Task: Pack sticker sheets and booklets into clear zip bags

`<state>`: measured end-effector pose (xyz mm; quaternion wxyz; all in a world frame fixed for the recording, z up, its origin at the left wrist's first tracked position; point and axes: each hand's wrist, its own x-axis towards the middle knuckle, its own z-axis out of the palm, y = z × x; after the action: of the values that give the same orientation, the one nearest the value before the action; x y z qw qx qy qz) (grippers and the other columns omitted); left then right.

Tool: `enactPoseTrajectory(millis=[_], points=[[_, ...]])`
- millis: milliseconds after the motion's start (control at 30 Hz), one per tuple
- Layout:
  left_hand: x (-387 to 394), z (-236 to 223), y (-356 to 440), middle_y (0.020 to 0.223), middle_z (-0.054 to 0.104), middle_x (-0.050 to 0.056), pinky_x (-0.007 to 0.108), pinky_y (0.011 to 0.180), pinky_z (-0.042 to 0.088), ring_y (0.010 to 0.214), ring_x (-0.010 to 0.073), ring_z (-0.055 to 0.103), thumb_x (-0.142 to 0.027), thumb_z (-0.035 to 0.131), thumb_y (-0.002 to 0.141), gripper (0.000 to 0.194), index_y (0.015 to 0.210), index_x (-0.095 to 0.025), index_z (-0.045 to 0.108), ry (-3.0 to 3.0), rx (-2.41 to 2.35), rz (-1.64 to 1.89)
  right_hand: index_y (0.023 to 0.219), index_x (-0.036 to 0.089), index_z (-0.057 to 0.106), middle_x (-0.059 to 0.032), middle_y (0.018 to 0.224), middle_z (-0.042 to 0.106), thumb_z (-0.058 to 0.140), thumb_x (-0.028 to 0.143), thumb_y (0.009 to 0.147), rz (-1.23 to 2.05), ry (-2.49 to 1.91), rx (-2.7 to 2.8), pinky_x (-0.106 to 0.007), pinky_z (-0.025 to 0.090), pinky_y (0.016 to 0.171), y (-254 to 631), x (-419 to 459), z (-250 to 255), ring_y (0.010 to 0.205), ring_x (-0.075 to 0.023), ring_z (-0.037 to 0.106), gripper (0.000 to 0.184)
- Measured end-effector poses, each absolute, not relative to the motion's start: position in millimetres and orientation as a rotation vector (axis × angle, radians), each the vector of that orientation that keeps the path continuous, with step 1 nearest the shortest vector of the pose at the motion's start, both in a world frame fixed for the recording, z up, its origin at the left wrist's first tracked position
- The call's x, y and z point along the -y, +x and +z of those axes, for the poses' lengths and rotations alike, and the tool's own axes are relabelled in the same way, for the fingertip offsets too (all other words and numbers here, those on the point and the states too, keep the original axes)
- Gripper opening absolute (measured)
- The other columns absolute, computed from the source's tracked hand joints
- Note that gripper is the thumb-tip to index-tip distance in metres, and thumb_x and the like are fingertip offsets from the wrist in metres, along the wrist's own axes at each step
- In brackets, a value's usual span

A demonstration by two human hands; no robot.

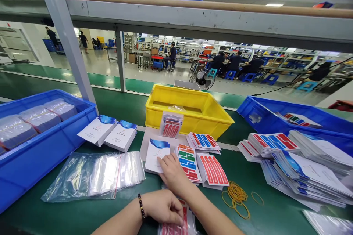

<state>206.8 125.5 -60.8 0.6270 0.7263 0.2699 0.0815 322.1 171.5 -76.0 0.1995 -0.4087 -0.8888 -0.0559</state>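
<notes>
left hand [163, 205]: fingers pinched closed on plastic bag [191, 221] (red stickers [171, 230] inside), near side | right hand [173, 170]: fingers loosely open, tips touching booklet stack [154, 156] | yellow bin [176, 119]: far side, beyond the stack

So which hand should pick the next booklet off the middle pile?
Probably the right hand: its fingers rest on the white-and-blue booklets. The left hand is farther away and seems busy with a clear plastic bag.
</notes>
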Motion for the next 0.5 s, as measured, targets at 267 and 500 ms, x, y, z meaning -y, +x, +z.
enactPoseTrajectory(millis=[267,500], points=[[-130,-73,214,0.048,0.047,-0.001,0.019,0.04,0.027,0.037,0.0073,0.037,-0.071,0.041,0.067,0.066,0.082,-0.011,0.063,1.164,-0.645,0.529,0.091,0.018,0.06,-0.0052,0.078,0.054,0.045,0.014,0.084,-0.016,-0.943,2.143,-0.032,0.041,0.069,370,-157,-50,0.075,-0.0154,0.049,0.017],[-138,-85,218,0.059,0.06,0.005,0.023,0.047,0.04,0.047,0.0145,0.055,-0.035,0.053,0.069,0.037,0.095,-0.008,0.058,0.459,-0.582,0.652,0.092,0.02,0.061,-0.0048,0.082,0.058,0.05,0.022,0.083,0.445,-0.913,2.369,-0.027,0.045,0.068,409,-123,-27,0.077,-0.0149,0.054,0.015]])
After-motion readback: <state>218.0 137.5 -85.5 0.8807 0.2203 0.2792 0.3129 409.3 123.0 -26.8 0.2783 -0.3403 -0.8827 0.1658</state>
